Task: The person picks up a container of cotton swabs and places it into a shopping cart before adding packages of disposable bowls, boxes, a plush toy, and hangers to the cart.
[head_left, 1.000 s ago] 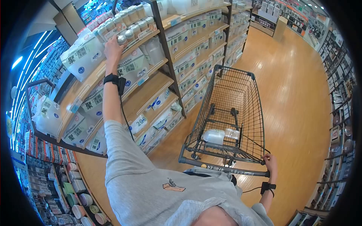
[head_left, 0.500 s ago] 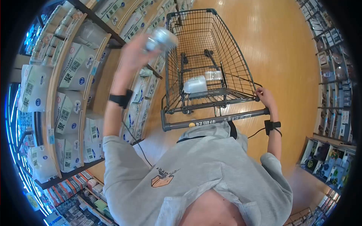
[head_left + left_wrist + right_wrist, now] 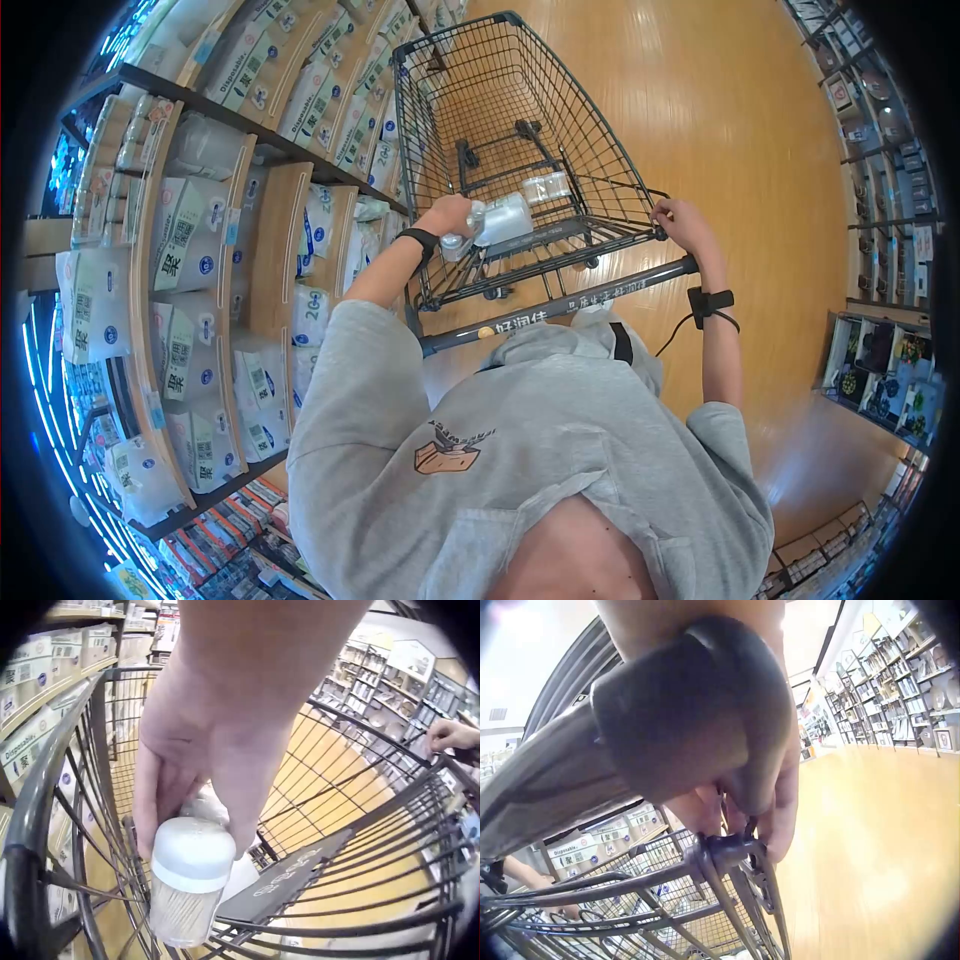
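In the head view my left hand (image 3: 447, 215) is inside the near end of the shopping cart (image 3: 640, 285), just left of a white package (image 3: 507, 222). It grips a clear toothpick jar (image 3: 191, 885) with a white lid. Seen from the left wrist, the jar tilts toward the camera, thumb on one side and fingers on the other, with clear plastic behind the lid. At the cart's near right corner, my right hand (image 3: 685, 226) holds the rim. Its fingers (image 3: 784, 814) curl over the black rail in the right wrist view.
A clear container (image 3: 546, 187) lies beyond the white package in the cart. Shelves of bagged disposable goods (image 3: 185, 235) line the left side, close to the cart. Wooden floor (image 3: 740, 150) runs along the right, bordered by display racks (image 3: 870, 150).
My left hand has come from the shelf with the toothpick jar, across and down into the cart. The right hand stays at the cart's corner while the view has turned rightward and down.
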A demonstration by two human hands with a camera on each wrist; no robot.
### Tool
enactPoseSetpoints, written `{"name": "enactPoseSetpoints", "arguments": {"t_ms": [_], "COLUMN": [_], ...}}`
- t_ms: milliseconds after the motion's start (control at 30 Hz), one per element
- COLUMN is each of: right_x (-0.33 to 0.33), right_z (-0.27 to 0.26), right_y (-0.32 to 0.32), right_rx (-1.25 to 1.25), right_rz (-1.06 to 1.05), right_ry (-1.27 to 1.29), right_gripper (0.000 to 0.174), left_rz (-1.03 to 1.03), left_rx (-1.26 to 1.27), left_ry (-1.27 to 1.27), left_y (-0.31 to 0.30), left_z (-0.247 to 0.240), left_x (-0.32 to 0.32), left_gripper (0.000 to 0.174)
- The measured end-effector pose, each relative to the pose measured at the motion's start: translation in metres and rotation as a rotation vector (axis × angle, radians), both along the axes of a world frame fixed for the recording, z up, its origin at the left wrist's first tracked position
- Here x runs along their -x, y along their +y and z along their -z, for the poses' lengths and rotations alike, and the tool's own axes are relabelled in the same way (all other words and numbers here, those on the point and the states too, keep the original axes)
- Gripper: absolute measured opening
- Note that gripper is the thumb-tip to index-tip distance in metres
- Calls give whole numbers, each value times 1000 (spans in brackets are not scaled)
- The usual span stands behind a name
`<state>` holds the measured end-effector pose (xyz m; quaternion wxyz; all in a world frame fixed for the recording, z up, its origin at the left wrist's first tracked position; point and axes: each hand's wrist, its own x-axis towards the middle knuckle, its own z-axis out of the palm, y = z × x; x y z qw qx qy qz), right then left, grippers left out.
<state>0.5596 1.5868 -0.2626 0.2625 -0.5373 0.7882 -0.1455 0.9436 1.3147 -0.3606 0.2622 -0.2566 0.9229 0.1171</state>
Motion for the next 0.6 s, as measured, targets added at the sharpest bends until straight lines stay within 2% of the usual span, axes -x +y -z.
{"name": "enactPoseSetpoints", "arguments": {"t_ms": [33,100,167,333,400,433,500,600], "right_x": [2,2,2,2,1,1,1,3], "right_z": [4,5,2,0,2,2,4,7], "right_y": [-1,0,-1,-3,-1,0,0,0], "right_rx": [28,45,23,1,33,29,49,82], "right_rz": [-7,-8,-10,-21,5,0,18,-36], "right_ry": [-12,-26,-42,-29,-82,-84,-125,-96], "right_gripper": [16,16,16,16,16,16,16,17], "left_rz": [-84,-86,-246,-242,-155,-159,-362,-509], "left_rx": [-23,-59,-82,-45,-172,-177,-217,-274], "left_ry": [-78,-47,-127,-181,-349,-351,-193,-170], "left_y": [-8,-16,-23,-29,-24,-22,-21,-50], "left_z": [11,16,23,58,38,26,-8,-55], "left_x": [-2,-8,-7,-14,0,7,17,19], "left_gripper": [49,53,57,47,43,43,41,42]}}
